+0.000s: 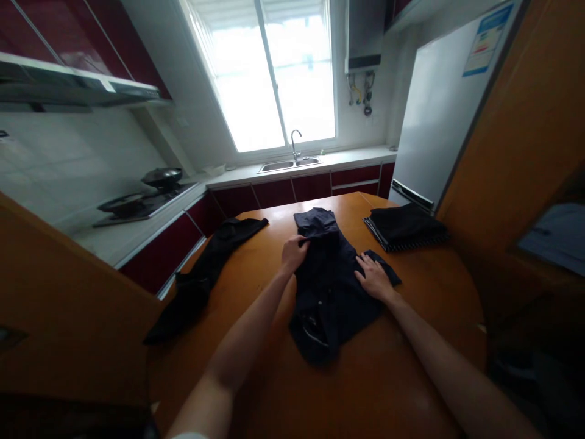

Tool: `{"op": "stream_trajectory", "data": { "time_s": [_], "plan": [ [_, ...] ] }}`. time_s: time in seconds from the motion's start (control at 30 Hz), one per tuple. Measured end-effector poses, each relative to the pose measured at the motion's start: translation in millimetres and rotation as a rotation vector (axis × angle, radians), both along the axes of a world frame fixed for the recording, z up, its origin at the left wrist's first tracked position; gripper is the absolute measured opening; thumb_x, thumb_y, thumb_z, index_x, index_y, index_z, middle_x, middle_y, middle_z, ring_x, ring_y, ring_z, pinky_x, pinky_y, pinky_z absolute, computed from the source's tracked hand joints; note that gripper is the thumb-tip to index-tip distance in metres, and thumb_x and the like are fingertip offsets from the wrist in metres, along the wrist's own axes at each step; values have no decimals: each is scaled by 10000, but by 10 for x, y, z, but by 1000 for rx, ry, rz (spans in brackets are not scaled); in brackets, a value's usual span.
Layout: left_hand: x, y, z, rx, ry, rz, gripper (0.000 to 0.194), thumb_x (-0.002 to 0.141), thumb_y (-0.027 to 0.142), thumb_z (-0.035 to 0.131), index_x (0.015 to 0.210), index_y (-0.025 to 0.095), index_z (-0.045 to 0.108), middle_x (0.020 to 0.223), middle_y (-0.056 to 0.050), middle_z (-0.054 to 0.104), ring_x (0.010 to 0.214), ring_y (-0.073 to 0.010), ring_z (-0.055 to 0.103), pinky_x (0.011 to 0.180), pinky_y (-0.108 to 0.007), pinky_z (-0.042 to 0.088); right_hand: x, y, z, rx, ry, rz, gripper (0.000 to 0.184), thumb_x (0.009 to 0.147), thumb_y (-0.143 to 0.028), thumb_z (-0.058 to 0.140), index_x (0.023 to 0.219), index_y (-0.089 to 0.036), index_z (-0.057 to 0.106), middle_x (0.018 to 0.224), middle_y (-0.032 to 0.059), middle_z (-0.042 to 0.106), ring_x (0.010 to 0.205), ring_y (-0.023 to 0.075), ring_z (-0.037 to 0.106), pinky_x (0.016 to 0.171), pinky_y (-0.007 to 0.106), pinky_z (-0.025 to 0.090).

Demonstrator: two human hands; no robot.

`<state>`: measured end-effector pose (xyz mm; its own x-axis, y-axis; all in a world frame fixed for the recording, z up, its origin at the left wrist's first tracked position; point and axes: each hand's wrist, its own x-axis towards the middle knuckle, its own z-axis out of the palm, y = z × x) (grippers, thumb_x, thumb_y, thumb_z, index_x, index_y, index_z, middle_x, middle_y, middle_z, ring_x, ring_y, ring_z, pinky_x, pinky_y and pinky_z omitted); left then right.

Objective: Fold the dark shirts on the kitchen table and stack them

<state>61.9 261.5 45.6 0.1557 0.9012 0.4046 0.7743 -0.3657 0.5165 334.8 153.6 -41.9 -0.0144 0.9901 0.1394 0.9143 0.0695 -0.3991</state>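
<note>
A dark navy shirt (320,292) lies in the middle of the wooden table (256,360), its collar end towards me and its hem end towards the window. My left hand (294,253) pinches the shirt's left edge near the far end, where the cloth is bunched and doubled over. On the right side my right hand (373,275) rests flat with fingers spread, over the shirt beside a sleeve that sticks out to the right.
At the table's left edge lies a black garment (205,268), stretched out lengthwise. A folded dark stack of cloth (406,225) with a striped edge sits at the right back. Beyond are a sink (292,163), a stove with pans (163,177) and a fridge (443,110).
</note>
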Motion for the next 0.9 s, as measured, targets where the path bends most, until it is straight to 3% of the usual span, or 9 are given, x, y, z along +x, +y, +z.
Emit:
{"op": "stream_trajectory", "data": {
  "time_s": [0.13, 0.23, 0.33, 0.43, 0.53, 0.67, 0.77, 0.9],
  "plan": [
    [-967, -41, 27, -46, -146, 302, 276, 910, 375, 544, 985, 174, 718, 955, -62, 756, 891, -219, 705, 763, -272, 524, -3, -8, -29, 10, -25, -9, 577, 998, -349, 432, 1523, -112, 418, 1615, 169, 344, 1505, 279, 289, 1213, 466, 218],
    [-1641, -364, -135, -121, -105, 415, 177, 834, 309, 594, 890, 169, 687, 850, -69, 738, 807, -233, 704, 722, -288, 534, -51, -17, -25, 8, -43, -26, 575, 993, -342, 434, 1517, -107, 422, 1607, 186, 351, 1502, 293, 293, 1206, 487, 223],
    [-2005, -737, -310, -171, -55, 498, 126, 747, 227, 633, 855, 180, 678, 783, -67, 695, 773, -253, 690, 761, -342, 551, -114, -28, -8, 17, -54, -53, 570, 985, -316, 435, 1507, -90, 428, 1596, 217, 356, 1493, 313, 303, 1191, 513, 239],
    [-2042, -985, -358, -90, -1, 481, 255, 810, 251, 584, 1035, 193, 687, 977, -96, 677, 895, -258, 686, 880, -376, 546, -169, -47, 9, 53, -60, -67, 557, 971, -288, 441, 1491, -88, 445, 1593, 228, 355, 1495, 331, 288, 1183, 550, 231],
    [-1893, -1113, -314, -4, 99, 266, 346, 907, 356, 540, 1199, 211, 655, 1169, -105, 640, 1059, -255, 659, 989, -384, 512, -221, -105, 30, 115, -55, -61, 520, 964, -282, 450, 1459, -129, 488, 1581, 194, 393, 1495, 315, 287, 1186, 550, 226],
    [-1681, -1225, -323, -85, 249, 46, 513, 859, 484, 667, 1314, 252, 621, 1318, -88, 617, 1254, -281, 572, 1094, -409, 442, -297, -251, 49, 161, -35, -14, 469, 967, -283, 435, 1401, -149, 550, 1539, 165, 461, 1484, 298, 314, 1188, 543, 241],
    [-1630, -1275, -383, -162, 284, -40, 631, 832, 517, 701, 1392, 253, 580, 1432, -100, 569, 1332, -290, 524, 1137, -413, 402, -334, -331, 49, 174, -14, 23, 452, 960, -276, 440, 1370, -148, 579, 1517, 161, 483, 1461, 298, 349, 1184, 535, 259],
    [-1704, -1303, -388, -241, 294, -105, 760, 727, 560, 781, 1398, 258, 592, 1490, -108, 526, 1397, -331, 461, 1162, -438, 370, -337, -355, 89, 219, 6, 22, 406, 922, -241, 487, 1288, -156, 642, 1366, 158, 590, 1299, 291, 501, 1104, 452, 378]
  ]
}}
